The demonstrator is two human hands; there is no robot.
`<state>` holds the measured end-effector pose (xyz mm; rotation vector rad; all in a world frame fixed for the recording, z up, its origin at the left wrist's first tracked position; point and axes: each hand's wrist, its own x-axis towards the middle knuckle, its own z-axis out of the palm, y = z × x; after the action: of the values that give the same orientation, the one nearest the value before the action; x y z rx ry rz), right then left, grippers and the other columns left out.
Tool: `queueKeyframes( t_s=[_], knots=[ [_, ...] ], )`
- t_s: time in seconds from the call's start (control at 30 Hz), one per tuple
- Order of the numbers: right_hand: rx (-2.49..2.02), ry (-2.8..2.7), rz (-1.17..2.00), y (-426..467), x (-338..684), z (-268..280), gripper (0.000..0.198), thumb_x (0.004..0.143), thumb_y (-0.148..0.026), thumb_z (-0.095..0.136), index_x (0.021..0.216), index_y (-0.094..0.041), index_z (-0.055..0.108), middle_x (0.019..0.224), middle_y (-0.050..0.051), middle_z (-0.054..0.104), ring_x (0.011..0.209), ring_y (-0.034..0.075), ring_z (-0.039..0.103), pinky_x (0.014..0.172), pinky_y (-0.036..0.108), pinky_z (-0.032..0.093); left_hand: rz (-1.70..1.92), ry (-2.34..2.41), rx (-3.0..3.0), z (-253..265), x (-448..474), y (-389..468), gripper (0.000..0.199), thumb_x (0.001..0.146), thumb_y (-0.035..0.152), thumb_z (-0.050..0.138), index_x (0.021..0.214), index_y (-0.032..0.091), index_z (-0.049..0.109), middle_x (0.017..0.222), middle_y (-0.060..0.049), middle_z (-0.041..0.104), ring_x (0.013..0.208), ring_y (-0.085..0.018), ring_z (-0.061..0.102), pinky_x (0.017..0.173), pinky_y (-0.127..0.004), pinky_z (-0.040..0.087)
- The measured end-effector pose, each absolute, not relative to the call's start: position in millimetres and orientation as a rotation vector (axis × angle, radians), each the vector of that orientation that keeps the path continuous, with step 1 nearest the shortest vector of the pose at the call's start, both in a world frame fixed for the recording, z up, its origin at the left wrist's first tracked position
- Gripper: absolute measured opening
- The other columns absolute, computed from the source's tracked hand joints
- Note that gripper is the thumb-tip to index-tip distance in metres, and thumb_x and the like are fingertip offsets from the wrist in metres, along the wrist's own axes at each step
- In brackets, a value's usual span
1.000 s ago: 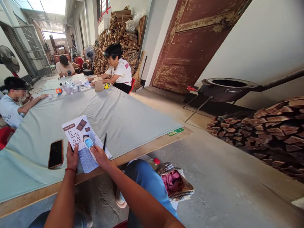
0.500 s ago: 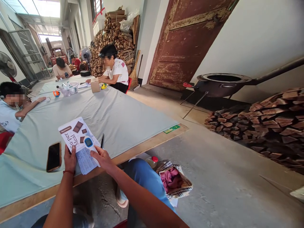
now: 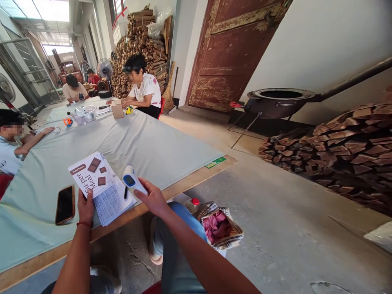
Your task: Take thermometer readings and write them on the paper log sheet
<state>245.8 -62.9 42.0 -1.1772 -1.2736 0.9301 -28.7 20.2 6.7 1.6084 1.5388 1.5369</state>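
My left hand (image 3: pixel 85 207) grips the lower edge of a printed card (image 3: pixel 88 173) that reads "Su-per Meal" and shows brown squares. Under the card are handwritten sheets (image 3: pixel 112 202), lying on the table's near edge. In my right hand (image 3: pixel 153 198) is a white infrared thermometer (image 3: pixel 131 178) with a blue-rimmed screen, held to the right of the card and apart from it. A black pen (image 3: pixel 125 192) rests on the sheets between my hands. Left of my left hand lies a dark phone (image 3: pixel 65 205) in a brownish case.
Across the cloth-covered table (image 3: pixel 159 151) stand a clear basket (image 3: pixel 84 116), a cardboard box (image 3: pixel 117 110) and a yellow tape measure (image 3: pixel 129 110). Several people sit around it. Beside my knee are a red-lidded jar (image 3: pixel 193 205) and a plaid bag (image 3: pixel 235 234). Firewood (image 3: pixel 337 147) is stacked at right.
My right hand has moved the thermometer to the right, off the card, uncovering more of the printed squares, the sheets and the pen. My left hand keeps hold of the card.
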Motion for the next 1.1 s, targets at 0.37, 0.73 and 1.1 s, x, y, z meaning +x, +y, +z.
queueKeyframes(
  t_s=[0.37,0.73,1.1],
  knots=[
    [-2.337,-1.667,0.186,-9.8,322.7,26.0,0.041,0.093,-0.035,0.053,0.123,-0.009,0.059,0.119,0.020,0.065,0.112,0.031,0.059,0.093,0.038,0.041,1.548,1.524,1.584,8.4,-23.9,14.2,0.051,0.083,0.059,0.060,0.116,0.020,0.059,0.112,-0.009,0.069,0.102,-0.024,0.063,0.091,-0.037,0.051],
    [-1.574,-2.445,0.090,26.2,239.0,15.9,0.041,0.095,-0.009,0.039,0.127,-0.021,0.063,0.140,0.011,0.056,0.124,0.025,0.048,0.101,0.038,0.037,1.551,1.458,1.549,5.4,-21.7,12.2,0.054,0.084,0.058,0.061,0.122,0.019,0.056,0.120,-0.011,0.067,0.109,-0.024,0.063,0.097,-0.038,0.050],
    [-1.475,-1.795,0.510,14.1,276.2,16.5,0.014,0.091,-0.028,0.051,0.094,-0.018,0.060,0.088,0.007,0.065,0.082,0.019,0.062,0.079,0.031,0.048,1.543,1.462,1.465,-2.2,-16.0,8.6,0.059,0.083,0.055,0.063,0.129,0.018,0.054,0.126,-0.012,0.065,0.115,-0.026,0.061,0.103,-0.041,0.046]
  ],
)
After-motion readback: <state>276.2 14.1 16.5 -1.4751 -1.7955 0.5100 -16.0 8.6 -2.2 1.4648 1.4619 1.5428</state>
